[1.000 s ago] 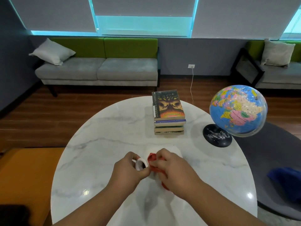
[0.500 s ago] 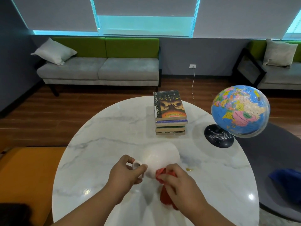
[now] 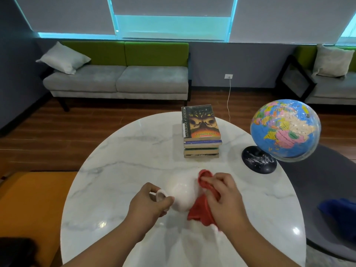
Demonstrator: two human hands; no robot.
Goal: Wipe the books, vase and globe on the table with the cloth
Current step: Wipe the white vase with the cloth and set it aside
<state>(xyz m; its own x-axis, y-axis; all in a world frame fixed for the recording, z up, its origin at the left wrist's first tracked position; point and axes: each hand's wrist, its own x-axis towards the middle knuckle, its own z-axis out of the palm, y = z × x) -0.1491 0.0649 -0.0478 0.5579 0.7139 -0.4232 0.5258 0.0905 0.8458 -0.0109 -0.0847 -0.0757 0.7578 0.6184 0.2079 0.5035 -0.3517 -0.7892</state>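
L hand [image 3: 150, 201] pinches vase [image 3: 181, 191], R hand [image 3: 225, 197] grips cloth [image 3: 200, 211] on it; books [image 3: 201, 128], globe [image 3: 285, 130], table [image 3: 83, 172] rim well apart.

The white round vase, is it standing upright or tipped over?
Tipped: the white round vase is turned sideways, its neck gripped by the left hand.

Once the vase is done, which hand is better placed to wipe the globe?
Right. The right hand grips the red cloth and lies nearer the globe; the left hand holds the vase by its neck.
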